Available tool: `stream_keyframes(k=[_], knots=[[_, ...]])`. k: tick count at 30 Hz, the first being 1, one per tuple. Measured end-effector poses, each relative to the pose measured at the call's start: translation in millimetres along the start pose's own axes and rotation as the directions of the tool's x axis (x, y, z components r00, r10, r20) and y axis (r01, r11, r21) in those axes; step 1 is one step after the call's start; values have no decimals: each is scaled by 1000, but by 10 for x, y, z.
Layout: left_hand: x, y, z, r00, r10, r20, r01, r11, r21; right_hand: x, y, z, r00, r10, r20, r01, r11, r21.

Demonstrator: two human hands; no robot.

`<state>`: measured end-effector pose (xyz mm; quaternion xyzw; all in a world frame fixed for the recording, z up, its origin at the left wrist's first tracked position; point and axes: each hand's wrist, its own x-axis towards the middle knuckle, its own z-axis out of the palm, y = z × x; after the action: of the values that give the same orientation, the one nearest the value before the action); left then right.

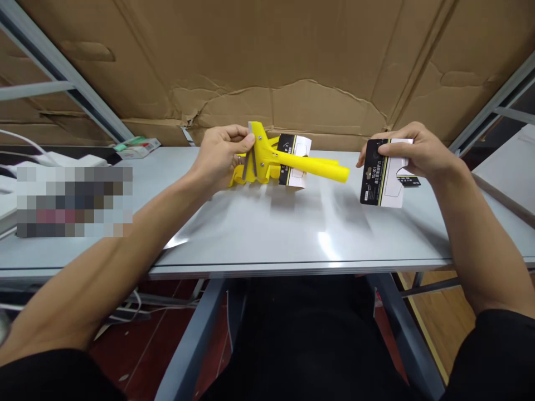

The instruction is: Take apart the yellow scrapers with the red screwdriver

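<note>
The left hand [221,149] pinches a yellow scraper [288,160] between thumb and fingers, gripping it at the wide blade end, with the thumb on the edge by the metal. The scraper is held above the table [259,239], its blade end toward the left and its handle pointing right and tilting slightly down. The right hand [424,150] holds a black and white card [382,172] with a thin yellow stripe, thumb across its front and fingers behind; the card is just beyond the handle's end, apart from it. Below this hand shows another dark card [409,181], partly hidden. Behind the held scraper are more yellow pieces [273,172], and next to them a similar printed card [298,147], which the handle crosses in front. Farther left on the table are a small green and white box [140,148] and white plastic items [73,160], partly blurred out. A cardboard sheet [292,50] stands along the back edge.
</note>
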<state>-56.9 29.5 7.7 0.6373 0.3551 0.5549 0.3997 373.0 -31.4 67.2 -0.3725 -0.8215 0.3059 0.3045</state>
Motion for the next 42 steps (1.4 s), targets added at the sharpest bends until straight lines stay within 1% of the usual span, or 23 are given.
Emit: stream_keyframes(k=[2, 3, 4, 5, 7, 8, 9, 10, 11, 12, 14, 16, 17, 18, 20, 23, 27, 30, 32, 34, 37, 39, 42], knots=[[7, 23, -17, 999, -19, 39, 20, 1000, -15, 40, 191, -58, 995, 97, -5, -97, 992, -85], [2, 33, -9, 998, -25, 54, 26, 999, -28, 74, 282, -47, 992, 128, -4, -127, 979, -157], [-8, 40, 12, 998, -25, 60, 27, 999, -44, 114, 361, -7, 992, 128, -6, -126, 965, -229], [-22, 44, 43, 998, -17, 56, 20, 998, -63, 157, 418, 60, 995, 94, -17, -95, 952, -292], [-62, 45, 127, 999, 19, 34, -16, 996, -91, 237, 452, 255, 993, -40, -113, -2, 936, -351], [-86, 44, 173, 999, 42, 27, -39, 995, -97, 267, 425, 366, 978, -103, -184, 33, 938, -346], [-111, 43, 218, 998, 63, 28, -60, 993, -97, 288, 374, 475, 960, -137, -245, 55, 948, -314], [-135, 45, 259, 996, 77, 37, -73, 993, -97, 298, 304, 571, 951, -139, -275, 68, 965, -254], [-159, 47, 294, 995, 86, 51, -81, 992, -98, 299, 225, 650, 957, -122, -262, 78, 982, -174], [-181, 51, 323, 994, 93, 66, -86, 991, -102, 291, 144, 709, 975, -97, -200, 81, 993, -90], [-216, 61, 358, 990, 106, 90, -95, 989, -112, 264, 7, 769, 999, -47, 7, 47, 998, 48], [-238, 68, 373, 989, 119, 89, -109, 988, -109, 243, -69, 784, 982, -4, 190, -20, 992, 126], [-245, 70, 377, 989, 123, 82, -115, 988, -102, 239, -81, 791, 971, 13, 239, -50, 987, 150], [-250, 72, 380, 989, 125, 78, -117, 989, -91, 242, -81, 804, 967, 27, 254, -71, 983, 167], [-256, 78, 386, 989, 119, 86, -114, 991, -65, 259, -55, 859, 976, 55, 209, -92, 981, 172], [-259, 90, 396, 987, 94, 128, -89, 995, -47, 283, -20, 989, 990, 100, 102, -112, 986, 122], [-245, 89, 395, 987, 67, 148, -55, 995, -82, 265, -56, 1101, 999, 38, 10, -39, 990, 134], [-228, 70, 385, 987, 93, 132, -80, 991, -103, 241, -92, 1131, 999, 29, 17, -32, 987, 157], [-223, 59, 381, 985, 114, 126, -101, 990, -102, 235, -94, 1166, 997, 72, 24, -75, 982, 176], [-224, 59, 378, 983, 134, 123, -123, 988, -94, 236, -85, 1214, 993, 119, 0, -116, 971, 211], [-230, 84, 370, 977, 167, 133, -155, 983, -95, 239, -89, 1266, 990, 139, -6, -132, 954, 271], [-236, 111, 363, 969, 171, 177, -152, 982, -116, 239, -109, 1267, 990, 139, -18, -129, 952, 279], [-253, 140, 359, 947, 133, 292, -94, 985, -146, 241, -138, 1237, 982, 168, -92, -140, 957, 254]])
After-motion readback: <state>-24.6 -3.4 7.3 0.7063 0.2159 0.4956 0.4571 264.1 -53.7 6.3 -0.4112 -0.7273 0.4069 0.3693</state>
